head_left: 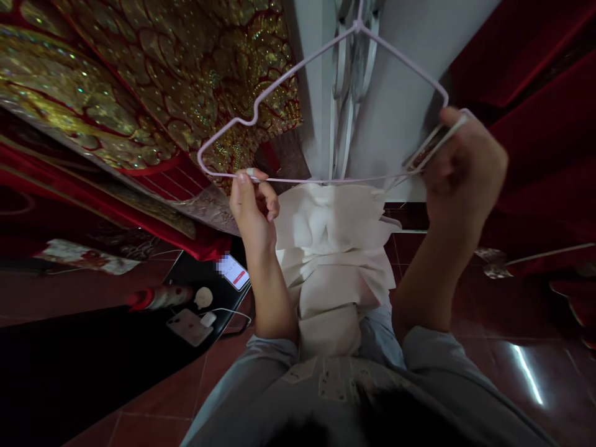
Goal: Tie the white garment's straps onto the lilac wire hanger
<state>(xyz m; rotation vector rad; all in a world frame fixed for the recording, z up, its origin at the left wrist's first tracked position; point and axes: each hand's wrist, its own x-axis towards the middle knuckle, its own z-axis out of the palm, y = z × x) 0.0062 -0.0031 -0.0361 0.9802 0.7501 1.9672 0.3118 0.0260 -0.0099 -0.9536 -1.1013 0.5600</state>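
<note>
A pale lilac wire hanger [298, 68] is raised in front of me. My left hand [251, 208] pinches its bottom bar near the left end, fingers closed on the wire. My right hand [459, 167] is curled round the hanger's right corner, where several wires seem bunched together. Below the hanger's bar a folded white cloth [333, 248] hangs or lies between my forearms, reaching down to my lap. Whether the cloth is draped over the bar is unclear.
A red and gold sequinned garment [153, 81] hangs at the upper left. Dark red fabric [544, 136] fills the right side. On a black surface at the left lie a lit phone [233, 271], a white charger with cable [190, 326] and a red-tipped tool [156, 298]. The floor is red tile.
</note>
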